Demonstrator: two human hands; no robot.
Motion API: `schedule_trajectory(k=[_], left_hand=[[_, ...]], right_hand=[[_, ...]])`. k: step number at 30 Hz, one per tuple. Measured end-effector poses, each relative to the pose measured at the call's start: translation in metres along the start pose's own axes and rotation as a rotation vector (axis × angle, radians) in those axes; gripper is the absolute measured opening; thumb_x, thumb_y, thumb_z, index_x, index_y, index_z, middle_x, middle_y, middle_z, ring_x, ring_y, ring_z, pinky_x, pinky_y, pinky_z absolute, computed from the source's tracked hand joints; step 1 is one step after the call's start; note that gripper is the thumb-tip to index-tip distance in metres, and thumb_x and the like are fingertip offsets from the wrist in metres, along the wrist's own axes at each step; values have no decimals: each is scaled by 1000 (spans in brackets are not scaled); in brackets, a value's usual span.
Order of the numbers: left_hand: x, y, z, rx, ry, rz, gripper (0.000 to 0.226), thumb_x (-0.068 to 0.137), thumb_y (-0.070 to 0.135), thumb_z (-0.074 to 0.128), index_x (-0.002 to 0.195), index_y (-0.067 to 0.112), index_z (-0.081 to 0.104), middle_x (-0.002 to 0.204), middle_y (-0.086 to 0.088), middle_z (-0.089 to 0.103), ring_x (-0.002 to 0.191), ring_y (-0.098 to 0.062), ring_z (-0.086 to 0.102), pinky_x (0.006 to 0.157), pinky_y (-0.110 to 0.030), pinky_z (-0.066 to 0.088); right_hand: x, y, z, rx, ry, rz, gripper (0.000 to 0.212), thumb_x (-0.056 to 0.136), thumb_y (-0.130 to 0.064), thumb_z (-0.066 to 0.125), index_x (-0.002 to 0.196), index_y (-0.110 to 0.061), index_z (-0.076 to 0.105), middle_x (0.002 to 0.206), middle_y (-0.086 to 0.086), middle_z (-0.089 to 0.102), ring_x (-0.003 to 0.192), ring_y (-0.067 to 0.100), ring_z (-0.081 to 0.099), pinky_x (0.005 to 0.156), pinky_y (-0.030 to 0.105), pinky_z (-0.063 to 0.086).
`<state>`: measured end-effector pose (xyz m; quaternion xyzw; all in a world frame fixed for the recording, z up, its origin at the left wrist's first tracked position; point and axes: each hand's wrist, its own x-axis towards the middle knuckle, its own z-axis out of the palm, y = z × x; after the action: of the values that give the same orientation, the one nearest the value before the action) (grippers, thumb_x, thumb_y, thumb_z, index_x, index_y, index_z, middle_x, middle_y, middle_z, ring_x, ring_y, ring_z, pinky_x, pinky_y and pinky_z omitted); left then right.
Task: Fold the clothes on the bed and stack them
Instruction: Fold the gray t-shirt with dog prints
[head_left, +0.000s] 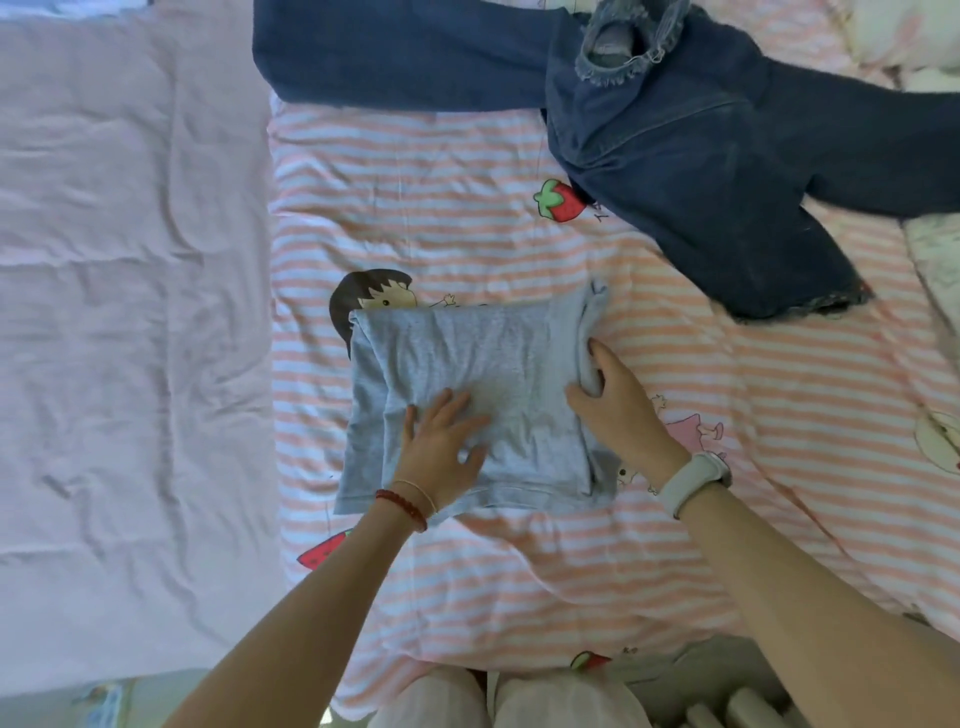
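Folded light-grey cotton garment (483, 395): long axis left-right, directly under both hands.
Left hand (441, 447) presses flat, fingers spread; right hand (618, 410), nearer the loose end, pinches its right edge.

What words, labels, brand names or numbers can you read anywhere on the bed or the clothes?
None can be read.
Small dark marks beside the strawberry print on the striped quilt: too small and blurred to read.
Grey T-shirt: no print showing.
Dark jeans: no label visible.
White wristband: no text showing.
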<state>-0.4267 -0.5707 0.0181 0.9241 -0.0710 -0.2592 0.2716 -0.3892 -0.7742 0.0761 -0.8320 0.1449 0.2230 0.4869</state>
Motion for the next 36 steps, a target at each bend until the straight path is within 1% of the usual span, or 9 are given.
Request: schedule_trajectory(k=[4, 8, 13, 17, 19, 24, 30, 33, 36], left_hand=[[-21, -27, -50, -1101, 192, -431, 23, 97, 20, 46, 111, 10, 61, 96, -2, 65, 83, -21, 62, 73, -23, 49], [-41, -62, -71, -1575, 63, -692, 48, 97, 49, 27, 105, 15, 60, 90, -4, 70, 85, -22, 64, 73, -35, 48], [-35, -58, -61, -1292, 97, -592, 32, 96, 29, 46, 108, 4, 62, 106, -13, 66, 99, -26, 63, 89, -38, 50], [-27, -48, -51, -718, 302, -534, 15, 89, 12, 56, 78, 2, 53, 67, -5, 47, 64, -17, 43, 58, -29, 38], [-29, -49, -49, -645, 397, -526, 16, 89, 11, 53, 77, 0, 54, 67, -7, 46, 65, -20, 42, 60, -29, 34], [-33, -54, -56, -540, 576, -577, 24, 91, 15, 53, 113, 9, 59, 100, -1, 62, 91, -19, 58, 75, -21, 38], [-16, -61, -71, -513, 345, -550, 45, 90, 30, 58, 128, 9, 48, 116, -4, 62, 107, -23, 58, 87, -31, 45], [0, -57, -81, -470, 445, -397, 60, 86, 26, 62, 137, 8, 36, 131, -12, 49, 119, -28, 47, 98, -37, 40], [33, -48, -89, 91, 446, -95, 68, 87, 36, 57, 145, 16, 27, 151, -8, 26, 140, -29, 19, 110, -48, 18]], right_hand=[[-4, -52, 49, 104, -216, -140, 55, 91, -10, 52, 142, -23, 33, 97, -18, 55, 76, 2, 59, 64, 16, 50], [-10, -82, 107, 96, -504, -105, 65, 94, -17, 52, 148, -17, 16, 121, 5, 58, 104, 11, 58, 93, 23, 45], [-20, -60, 114, -103, -330, -110, 42, 96, -16, 45, 138, -12, 42, 127, 10, 56, 115, 22, 54, 96, 24, 38], [-37, -21, 102, -605, -132, -385, 39, 90, -8, 49, 129, -8, 53, 129, 16, 51, 121, 34, 44, 99, 44, 38], [-48, -2, 106, -712, -126, -502, 41, 87, -10, 54, 128, -8, 55, 136, 22, 45, 129, 42, 37, 103, 52, 36], [-58, 25, 125, -838, -380, -393, 51, 100, -30, 28, 148, -21, 17, 153, 6, -17, 136, 27, -29, 117, 44, -1], [-49, 10, 129, -324, 133, -47, 43, 93, -27, 49, 131, -8, 44, 134, 9, 43, 126, 24, 38, 89, 30, 44], [-51, 8, 133, -66, 57, 301, 39, 87, -40, 56, 114, -12, 50, 105, 0, 58, 93, 20, 58, 64, 26, 50], [-52, 10, 135, -43, 13, 420, 42, 86, -41, 57, 115, -13, 47, 100, -2, 60, 87, 19, 62, 66, 30, 52]])
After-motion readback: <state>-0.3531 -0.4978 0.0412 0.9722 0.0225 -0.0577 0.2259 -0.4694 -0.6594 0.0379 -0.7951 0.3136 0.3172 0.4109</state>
